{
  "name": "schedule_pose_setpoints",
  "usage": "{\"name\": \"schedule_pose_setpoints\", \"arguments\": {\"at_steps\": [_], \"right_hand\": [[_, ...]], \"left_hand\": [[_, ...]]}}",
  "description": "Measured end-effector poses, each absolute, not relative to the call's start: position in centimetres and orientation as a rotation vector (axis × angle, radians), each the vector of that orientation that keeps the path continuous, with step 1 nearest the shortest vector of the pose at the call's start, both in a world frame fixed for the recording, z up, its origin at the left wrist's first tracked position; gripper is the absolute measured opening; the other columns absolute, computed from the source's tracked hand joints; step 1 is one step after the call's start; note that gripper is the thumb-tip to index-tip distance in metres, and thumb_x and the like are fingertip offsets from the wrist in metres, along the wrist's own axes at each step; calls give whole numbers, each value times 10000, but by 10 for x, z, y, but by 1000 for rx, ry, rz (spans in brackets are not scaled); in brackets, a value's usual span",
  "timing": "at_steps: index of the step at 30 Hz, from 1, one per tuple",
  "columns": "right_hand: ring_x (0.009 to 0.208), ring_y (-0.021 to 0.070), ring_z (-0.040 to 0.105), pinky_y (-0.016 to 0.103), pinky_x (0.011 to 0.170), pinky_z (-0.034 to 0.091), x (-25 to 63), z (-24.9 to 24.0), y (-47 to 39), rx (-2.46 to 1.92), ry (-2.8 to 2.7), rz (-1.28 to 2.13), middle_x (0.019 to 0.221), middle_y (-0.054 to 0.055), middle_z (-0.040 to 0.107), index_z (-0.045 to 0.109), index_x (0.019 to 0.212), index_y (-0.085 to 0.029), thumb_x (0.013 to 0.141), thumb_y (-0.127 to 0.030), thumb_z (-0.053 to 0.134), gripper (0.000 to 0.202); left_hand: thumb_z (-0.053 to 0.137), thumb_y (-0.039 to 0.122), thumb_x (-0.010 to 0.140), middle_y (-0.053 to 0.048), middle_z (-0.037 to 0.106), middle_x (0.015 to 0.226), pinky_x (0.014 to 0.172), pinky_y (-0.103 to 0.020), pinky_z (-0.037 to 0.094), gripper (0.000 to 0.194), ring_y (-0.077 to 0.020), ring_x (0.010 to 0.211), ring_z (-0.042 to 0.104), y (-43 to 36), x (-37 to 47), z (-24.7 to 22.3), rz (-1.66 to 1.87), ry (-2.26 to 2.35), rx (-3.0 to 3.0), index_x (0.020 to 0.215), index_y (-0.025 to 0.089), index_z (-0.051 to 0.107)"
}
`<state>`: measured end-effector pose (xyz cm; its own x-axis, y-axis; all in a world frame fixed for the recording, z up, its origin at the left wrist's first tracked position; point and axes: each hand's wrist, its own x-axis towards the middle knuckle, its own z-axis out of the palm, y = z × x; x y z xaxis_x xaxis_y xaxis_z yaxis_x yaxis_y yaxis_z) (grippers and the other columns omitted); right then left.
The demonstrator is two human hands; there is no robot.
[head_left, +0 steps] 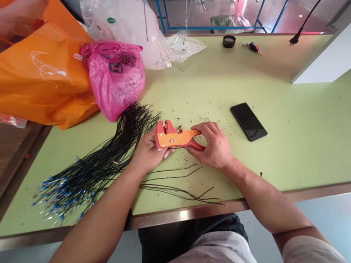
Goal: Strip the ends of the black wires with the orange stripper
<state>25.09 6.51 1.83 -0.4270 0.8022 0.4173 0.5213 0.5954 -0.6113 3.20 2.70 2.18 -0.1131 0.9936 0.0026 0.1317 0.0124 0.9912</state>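
An orange and red wire stripper (176, 139) is between my hands above the green table (283, 117). My right hand (214, 145) is wrapped round its handles. Under the tool's jaw end, my left hand (151, 152) has its fingers curled; what they pinch is mostly hidden, though a thin black wire shows by the fingertips. Left of my hands lies a thick bundle of black wires (101, 160) with blue and clear ends. Several separate black wires (170, 190) lie near the front edge, some with bare tips.
At the back left are an orange bag (37, 62), a pink plastic bag (117, 79) and clear plastic bags (128, 23). A black phone (248, 122) lies to the right. A black ring (229, 41), keys (253, 47) and a white post (336, 45) are farther back.
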Motion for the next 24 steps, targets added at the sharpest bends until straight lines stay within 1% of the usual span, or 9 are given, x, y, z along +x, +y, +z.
{"name": "schedule_pose_setpoints", "arguments": {"at_steps": [2, 4, 8, 10, 12, 16, 19, 21, 24], "right_hand": [[1118, 299, 636, 468, 984, 566, 251, 19, 65, -1042, -2127, 512, 1205, 118, 738, 694, 1254, -230, 892, -422, 784, 420], [1123, 299, 635, 471, 997, 564, 251, 19, 64, -1032, -2129, 508, 1211, 122, 734, 693, 1262, -222, 892, -420, 782, 429], [1136, 310, 636, 488, 1018, 568, 250, 17, 63, -1037, -2127, 511, 1229, 134, 731, 675, 1324, -209, 875, -444, 798, 522], [1135, 316, 636, 497, 1020, 572, 249, 16, 63, -1057, -2122, 513, 1239, 147, 729, 659, 1360, -192, 867, -460, 801, 578], [1136, 317, 636, 496, 1016, 573, 249, 16, 63, -1065, -2123, 515, 1242, 154, 727, 658, 1360, -179, 865, -469, 801, 591], [1073, 292, 633, 451, 960, 563, 250, 20, 63, -1067, -2147, 493, 1168, 135, 736, 695, 1252, -187, 878, -468, 785, 477], [997, 270, 622, 420, 913, 539, 250, 21, 64, -1074, -2174, 470, 1092, 114, 744, 705, 1184, -201, 890, -483, 779, 414], [943, 255, 618, 398, 870, 516, 250, 21, 65, -1089, -2180, 443, 1032, 102, 748, 712, 1136, -206, 900, -528, 777, 405], [803, 209, 595, 366, 804, 463, 249, 18, 66, -1120, -2182, 392, 885, 65, 733, 715, 1012, -205, 916, -605, 762, 413]], "left_hand": [[817, 278, 746, 4, 669, 623, 413, -216, 390, 138, -115, 502, 571, 26, 31, 22, 1219, 1414, 1267, 820, 209, 723], [818, 287, 753, 0, 670, 613, 417, -225, 400, 133, -117, 493, 564, 25, 29, 22, 1193, 1443, 1297, 788, 203, 722], [823, 316, 773, -4, 674, 606, 430, -243, 419, 177, -114, 470, 536, 23, 27, 20, 1159, 1467, 1354, 719, 206, 696], [832, 332, 772, -4, 684, 613, 437, -245, 426, 184, -118, 475, 543, 22, 26, 19, 1171, 1472, 1357, 735, 209, 702], [838, 336, 769, -4, 695, 619, 444, -243, 430, 179, -119, 480, 548, 22, 25, 18, 1182, 1473, 1368, 758, 207, 715], [828, 329, 787, -11, 720, 634, 457, -236, 442, 174, -114, 487, 549, 22, 24, 18, 1187, 1457, 1445, 741, 200, 721], [827, 322, 805, -14, 743, 660, 471, -232, 467, 167, -118, 510, 580, 22, 20, 16, 1203, 1434, 1501, 740, 198, 737], [838, 321, 810, -11, 750, 669, 472, -228, 477, 162, -118, 518, 593, 23, 18, 11, 1227, 1415, 1524, 749, 197, 754], [864, 335, 817, -2, 735, 643, 446, -222, 473, 166, -109, 485, 576, 25, 15, 3, 1264, 1365, 1500, 786, 196, 780]]}}
